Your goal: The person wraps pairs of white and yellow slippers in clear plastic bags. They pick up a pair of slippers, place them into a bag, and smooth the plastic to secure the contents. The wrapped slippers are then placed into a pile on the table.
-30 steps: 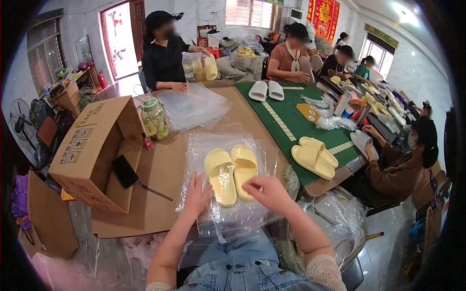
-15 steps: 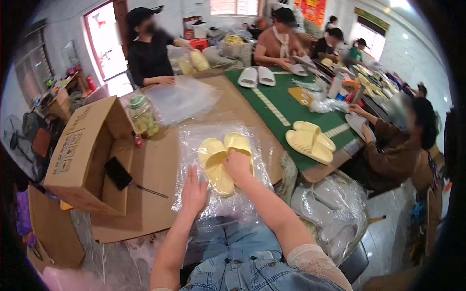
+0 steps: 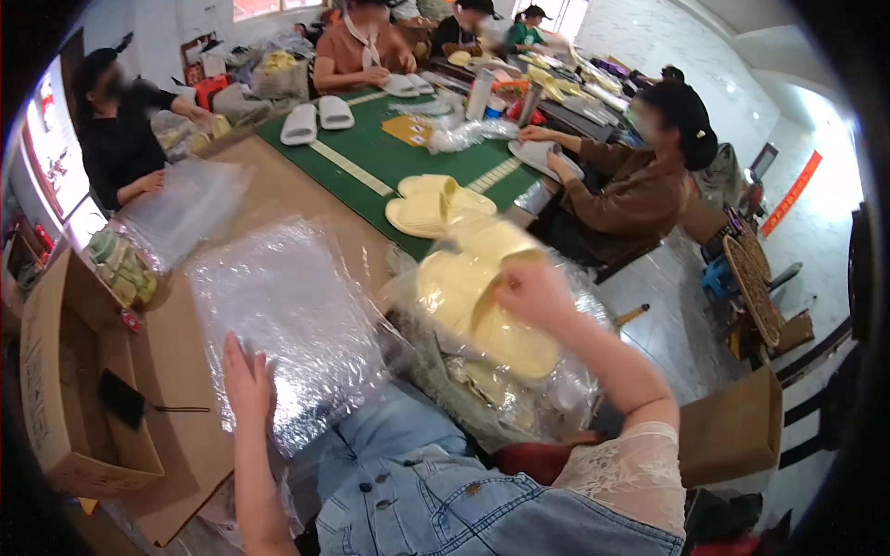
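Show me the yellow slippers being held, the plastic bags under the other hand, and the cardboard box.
Yellow slippers (image 3: 482,310): head view, on the sole.
Plastic bags (image 3: 287,315): head view, middle of the stack.
Cardboard box (image 3: 46,371): head view, on its side wall.

A stack of clear plastic bags (image 3: 287,324) lies flat on the worktop. At the far left stands an open brown cardboard box (image 3: 56,389), a dark phone (image 3: 120,398) lying screen-down in it. Another clear bag pile (image 3: 181,208) lies farther back.
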The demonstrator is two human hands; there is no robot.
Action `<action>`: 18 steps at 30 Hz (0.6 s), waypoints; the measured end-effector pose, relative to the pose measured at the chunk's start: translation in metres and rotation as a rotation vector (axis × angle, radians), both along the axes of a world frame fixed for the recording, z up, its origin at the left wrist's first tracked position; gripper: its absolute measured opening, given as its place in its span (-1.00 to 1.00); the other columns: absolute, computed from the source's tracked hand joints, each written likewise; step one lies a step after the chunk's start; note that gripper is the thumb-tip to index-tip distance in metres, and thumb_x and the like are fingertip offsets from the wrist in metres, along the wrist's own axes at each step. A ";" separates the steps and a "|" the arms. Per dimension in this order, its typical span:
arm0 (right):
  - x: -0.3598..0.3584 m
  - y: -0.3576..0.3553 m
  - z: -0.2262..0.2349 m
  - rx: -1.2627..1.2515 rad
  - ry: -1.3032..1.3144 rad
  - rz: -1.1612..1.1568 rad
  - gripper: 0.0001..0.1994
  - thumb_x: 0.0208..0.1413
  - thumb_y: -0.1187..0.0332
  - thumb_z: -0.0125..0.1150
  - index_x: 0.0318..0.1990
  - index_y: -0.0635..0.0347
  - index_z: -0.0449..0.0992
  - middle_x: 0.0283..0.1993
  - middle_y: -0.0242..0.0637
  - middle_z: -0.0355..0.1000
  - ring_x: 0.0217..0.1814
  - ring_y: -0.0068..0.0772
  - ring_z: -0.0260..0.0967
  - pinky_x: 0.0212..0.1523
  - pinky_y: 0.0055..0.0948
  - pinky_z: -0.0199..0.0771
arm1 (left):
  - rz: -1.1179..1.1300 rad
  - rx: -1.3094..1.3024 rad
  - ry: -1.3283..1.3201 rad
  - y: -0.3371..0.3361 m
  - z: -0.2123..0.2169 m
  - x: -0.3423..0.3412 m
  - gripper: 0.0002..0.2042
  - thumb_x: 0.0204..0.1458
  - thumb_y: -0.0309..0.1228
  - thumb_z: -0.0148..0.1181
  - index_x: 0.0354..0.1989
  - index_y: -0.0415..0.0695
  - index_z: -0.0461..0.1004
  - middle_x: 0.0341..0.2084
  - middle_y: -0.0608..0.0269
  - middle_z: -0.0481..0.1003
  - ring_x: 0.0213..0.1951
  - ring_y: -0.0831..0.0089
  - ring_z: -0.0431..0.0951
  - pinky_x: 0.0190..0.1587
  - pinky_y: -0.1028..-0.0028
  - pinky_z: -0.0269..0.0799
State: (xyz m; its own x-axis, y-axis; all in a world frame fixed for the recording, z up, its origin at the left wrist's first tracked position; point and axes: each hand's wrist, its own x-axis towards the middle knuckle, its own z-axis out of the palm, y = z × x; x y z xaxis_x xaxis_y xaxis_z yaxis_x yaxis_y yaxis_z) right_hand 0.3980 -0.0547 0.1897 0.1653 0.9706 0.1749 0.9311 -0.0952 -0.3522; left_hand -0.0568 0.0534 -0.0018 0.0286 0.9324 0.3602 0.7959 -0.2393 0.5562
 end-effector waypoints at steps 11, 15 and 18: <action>0.146 -0.097 -0.071 -0.211 -0.194 -0.121 -0.77 0.01 0.22 0.22 -0.34 0.21 0.49 -0.38 0.01 0.52 -0.24 0.13 0.49 -0.17 0.01 0.44 | 0.008 0.012 0.076 -0.005 0.003 -0.011 -0.34 0.20 -0.24 0.12 0.41 -0.25 0.08 0.30 -0.22 0.24 0.31 -0.12 0.23 0.35 0.13 0.11; 0.140 -0.092 -0.146 -0.028 -0.213 -0.002 -0.80 0.01 0.24 0.23 -0.34 0.16 0.46 -0.40 -0.10 0.48 -0.31 0.07 0.48 -0.25 -0.03 0.46 | 0.014 -0.006 0.087 -0.005 0.003 -0.008 -0.35 0.19 -0.24 0.12 0.40 -0.25 0.10 0.30 -0.19 0.25 0.31 -0.11 0.23 0.36 0.14 0.11; 0.128 -0.105 -0.156 0.009 -0.326 0.169 -0.81 0.00 0.25 0.24 -0.31 0.12 0.44 -0.38 -0.19 0.44 -0.34 -0.04 0.48 -0.30 -0.09 0.48 | 0.020 -0.030 0.084 -0.006 0.007 -0.005 -0.36 0.19 -0.25 0.12 0.40 -0.25 0.11 0.30 -0.18 0.25 0.32 -0.09 0.22 0.36 0.14 0.10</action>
